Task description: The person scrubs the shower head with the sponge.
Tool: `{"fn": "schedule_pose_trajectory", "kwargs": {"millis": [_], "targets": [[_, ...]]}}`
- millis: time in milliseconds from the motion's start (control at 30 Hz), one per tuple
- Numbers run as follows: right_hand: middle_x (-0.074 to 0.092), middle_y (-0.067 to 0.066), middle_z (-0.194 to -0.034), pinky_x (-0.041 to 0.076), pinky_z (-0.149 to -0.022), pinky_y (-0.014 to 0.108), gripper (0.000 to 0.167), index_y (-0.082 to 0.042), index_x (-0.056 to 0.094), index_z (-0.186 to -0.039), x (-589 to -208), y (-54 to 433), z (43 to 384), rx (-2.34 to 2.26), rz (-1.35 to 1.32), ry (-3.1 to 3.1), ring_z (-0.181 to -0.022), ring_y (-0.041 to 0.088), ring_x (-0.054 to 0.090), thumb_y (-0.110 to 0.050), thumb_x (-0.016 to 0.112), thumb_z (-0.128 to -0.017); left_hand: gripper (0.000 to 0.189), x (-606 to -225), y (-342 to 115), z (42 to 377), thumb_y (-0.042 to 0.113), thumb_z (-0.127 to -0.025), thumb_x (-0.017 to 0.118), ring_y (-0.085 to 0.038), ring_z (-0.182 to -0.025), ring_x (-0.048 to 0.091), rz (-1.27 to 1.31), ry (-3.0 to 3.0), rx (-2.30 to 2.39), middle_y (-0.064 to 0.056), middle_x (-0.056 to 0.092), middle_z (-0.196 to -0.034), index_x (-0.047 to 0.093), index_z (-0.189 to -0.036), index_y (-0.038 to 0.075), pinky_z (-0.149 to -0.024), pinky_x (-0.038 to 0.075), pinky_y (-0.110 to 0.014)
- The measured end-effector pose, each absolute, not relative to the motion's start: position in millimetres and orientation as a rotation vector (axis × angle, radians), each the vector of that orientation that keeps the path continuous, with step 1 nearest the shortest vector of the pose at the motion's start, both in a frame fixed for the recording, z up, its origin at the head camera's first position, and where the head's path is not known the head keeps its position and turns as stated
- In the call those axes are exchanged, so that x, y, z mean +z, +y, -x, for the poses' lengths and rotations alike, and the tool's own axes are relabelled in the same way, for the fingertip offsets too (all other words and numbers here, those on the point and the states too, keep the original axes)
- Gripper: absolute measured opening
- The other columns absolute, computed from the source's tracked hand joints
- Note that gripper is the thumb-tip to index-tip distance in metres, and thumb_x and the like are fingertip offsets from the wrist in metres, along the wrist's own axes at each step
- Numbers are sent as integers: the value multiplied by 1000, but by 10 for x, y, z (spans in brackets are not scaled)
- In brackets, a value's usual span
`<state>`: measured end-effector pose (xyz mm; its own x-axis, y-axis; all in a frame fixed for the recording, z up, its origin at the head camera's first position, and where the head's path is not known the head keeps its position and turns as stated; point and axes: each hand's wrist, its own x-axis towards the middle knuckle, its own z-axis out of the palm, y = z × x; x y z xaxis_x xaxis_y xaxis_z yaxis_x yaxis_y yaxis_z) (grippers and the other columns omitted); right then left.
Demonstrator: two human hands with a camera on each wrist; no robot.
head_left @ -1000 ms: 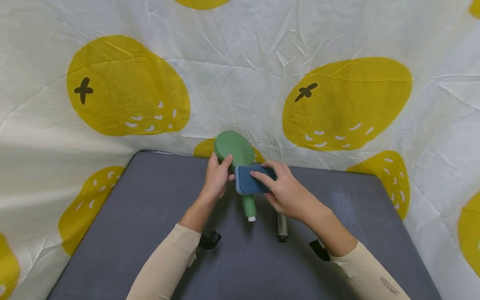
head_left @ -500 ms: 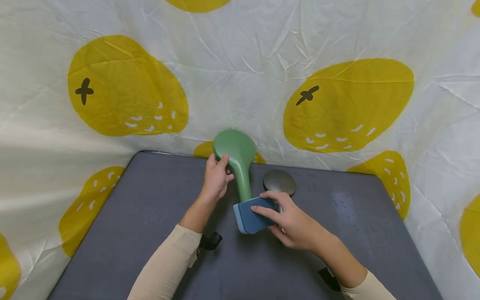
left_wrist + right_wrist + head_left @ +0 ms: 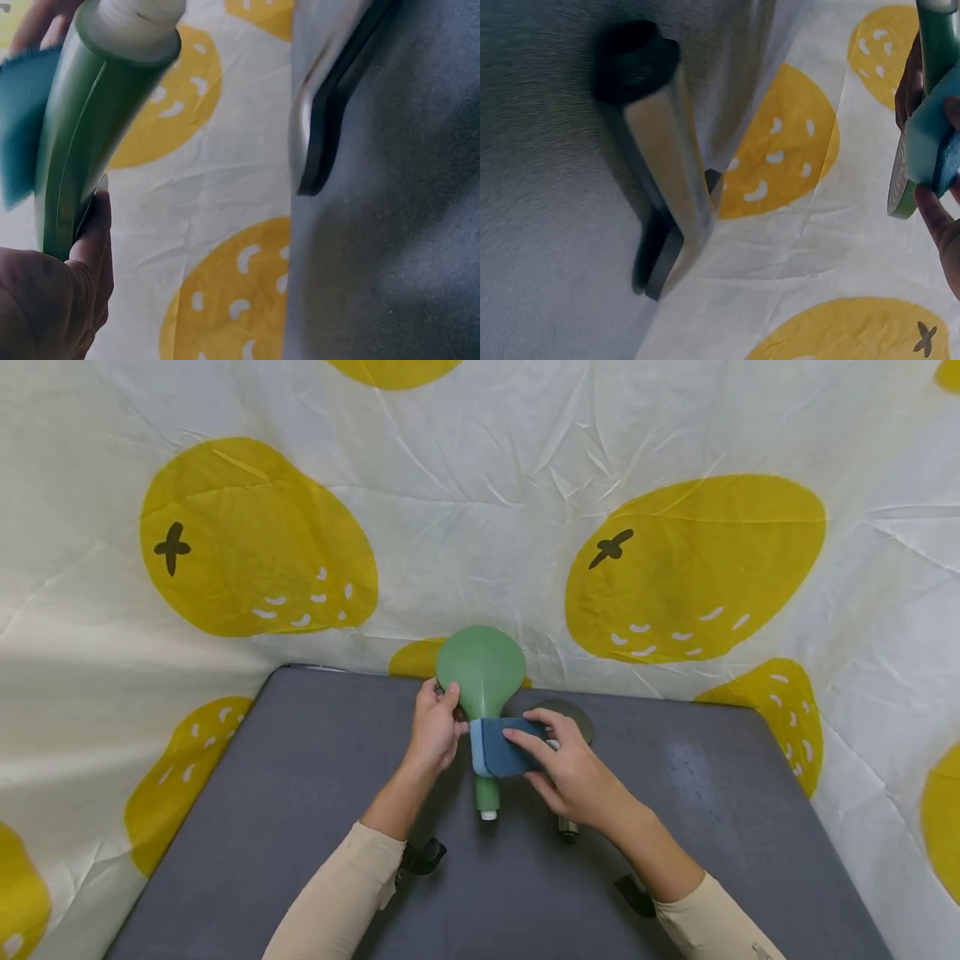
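A green hand shower (image 3: pixel 482 667) is held up off the table, its round head away from me and its handle toward me. My left hand (image 3: pixel 435 727) grips it at the lower left edge of the head, thumb on top. My right hand (image 3: pixel 581 772) pinches a blue sponge (image 3: pixel 513 748), which lies across the handle just below the head. The white end (image 3: pixel 139 26) of the handle shows in the left wrist view. The sponge's lighter side (image 3: pixel 926 142) faces the handle in the right wrist view. Part of the handle is hidden behind the sponge.
A second, silver hand shower (image 3: pixel 664 135) lies on the grey table (image 3: pixel 637 893), partly hidden under my right hand in the head view. A white cloth (image 3: pixel 465 552) with yellow fruit prints hangs behind and beside the table.
The sponge went from the upper handle down to its end, then back up to just below the head. The green shower turned slightly more upright and shifted a little right.
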<state>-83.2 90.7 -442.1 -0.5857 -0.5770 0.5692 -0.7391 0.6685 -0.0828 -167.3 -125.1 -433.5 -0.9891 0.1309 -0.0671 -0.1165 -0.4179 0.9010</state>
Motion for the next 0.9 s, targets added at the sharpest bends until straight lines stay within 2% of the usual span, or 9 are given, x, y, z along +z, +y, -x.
{"fn": "schedule_pose_trajectory", "kwargs": {"millis": [100,267,367,567,700,900], "targets": [[47,28,-143,56,-92,52,67,-11,55,-143,-4397,904,922,453,-943,-2403,-123,43,52,-5,84,-83,41,-4332,-1247,1665,13,-113,36,-18,-88,56,-10,1579,2550,-18,50,-120,29,-149,-4,-66,60,-32],[44,26,-145,55,-97,52,63,-11,52,-143,-4378,905,1011,486,-858,-2474,-122,40,55,-7,81,-87,42,-4333,-1257,1647,14,-113,34,-20,-94,59,-13,1573,2561,-23,50,-127,27,-150,-5,-68,60,-34],[43,25,-145,55,-98,51,62,-10,50,-144,-4383,910,1012,534,-853,-2513,-123,38,56,-8,80,-89,41,-4334,-1256,1655,14,-113,34,-19,-92,60,-6,1551,2575,-21,51,-125,28,-149,-5,-67,60,-33],[42,21,-146,55,-97,49,65,-9,46,-145,-4417,939,881,665,-918,-2566,-128,35,52,-10,80,-90,38,-4296,-1258,1703,14,-113,34,-15,-83,61,1,1491,2659,-18,53,-118,28,-145,-7,-63,60,-30],[41,19,-147,56,-96,47,67,-10,45,-147,-4481,978,739,713,-998,-2580,-131,33,49,-10,79,-90,37,-4234,-1285,1751,13,-113,33,-17,-88,66,20,1457,2723,-20,53,-120,27,-143,-7,-67,63,-33],[42,18,-148,57,-92,42,64,-12,46,-149,-4585,1058,562,724,-1136,-2543,-133,30,48,-13,76,-93,32,-4157,-1333,1803,12,-112,34,-19,-86,64,90,1469,2763,-19,51,-118,27,-139,-4,-67,63,-32]]}}
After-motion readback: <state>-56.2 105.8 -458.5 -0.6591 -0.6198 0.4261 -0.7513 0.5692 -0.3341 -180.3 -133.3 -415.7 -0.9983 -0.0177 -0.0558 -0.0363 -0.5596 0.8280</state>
